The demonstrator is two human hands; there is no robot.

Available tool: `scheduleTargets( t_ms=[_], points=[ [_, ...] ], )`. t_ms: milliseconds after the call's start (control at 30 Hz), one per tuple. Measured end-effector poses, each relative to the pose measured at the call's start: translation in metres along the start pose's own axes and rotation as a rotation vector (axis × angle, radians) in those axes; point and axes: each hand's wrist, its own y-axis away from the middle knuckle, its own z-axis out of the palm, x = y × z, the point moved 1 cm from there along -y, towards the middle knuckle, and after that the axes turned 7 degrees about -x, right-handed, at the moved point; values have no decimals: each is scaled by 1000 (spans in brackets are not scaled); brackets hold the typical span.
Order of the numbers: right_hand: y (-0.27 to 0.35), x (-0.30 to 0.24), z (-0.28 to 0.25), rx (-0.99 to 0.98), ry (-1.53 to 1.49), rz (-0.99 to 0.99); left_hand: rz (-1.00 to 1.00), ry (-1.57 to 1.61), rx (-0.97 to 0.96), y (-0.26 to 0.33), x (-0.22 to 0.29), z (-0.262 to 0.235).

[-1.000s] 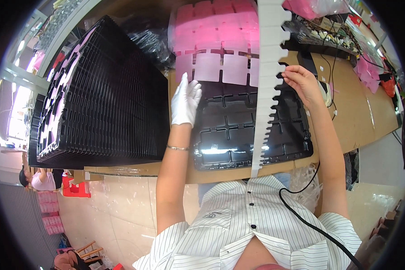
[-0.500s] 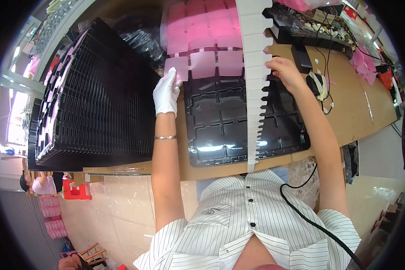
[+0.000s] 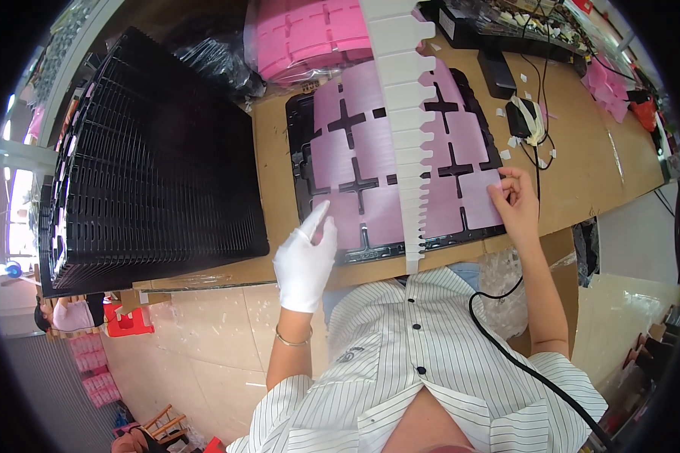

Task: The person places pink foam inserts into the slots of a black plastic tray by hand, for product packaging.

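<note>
A thin pink sheet (image 3: 370, 158) with cross-shaped cutouts lies over a black compartmented plastic tray (image 3: 301, 181), whose dark ribs show through the gaps. At the sheet's near left corner is my left hand (image 3: 304, 264), in a white glove, thumb and forefinger apart; its other fingers are partly hidden. My bare right hand (image 3: 517, 200) is at the near right corner, fingertips closed on the sheet's edge. A white toothed strip (image 3: 404, 136) runs down the middle of the view and hides part of the sheet and tray.
Tall stacked black trays (image 3: 166, 158) stand at left. Behind the work lies a pile of pink sheets (image 3: 310, 38), beside clear plastic wrap (image 3: 223, 64). Cables, a black box (image 3: 496, 73) and small white scraps are on the cardboard-covered table (image 3: 574, 166) at right.
The pink sheet has come from the pile at the back to lie over the tray. Both my hands have moved nearer to me, down to its near corners.
</note>
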Motion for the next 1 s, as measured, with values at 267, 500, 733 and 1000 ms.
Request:
scheduleTargets(
  t_ms=[267,500,733,1000],
  points=[
    [-6,-12,16,175,255,-97,-72,-77,135,3,-3,15],
    [-1,-21,-6,35,624,-335,-80,-265,-48,5,9,-11],
    [-101,-59,46,-147,609,-761,724,-222,84,-102,41,13],
    [-164,-9,56,-262,870,-561,692,-353,-156,-181,17,37]
  ],
)
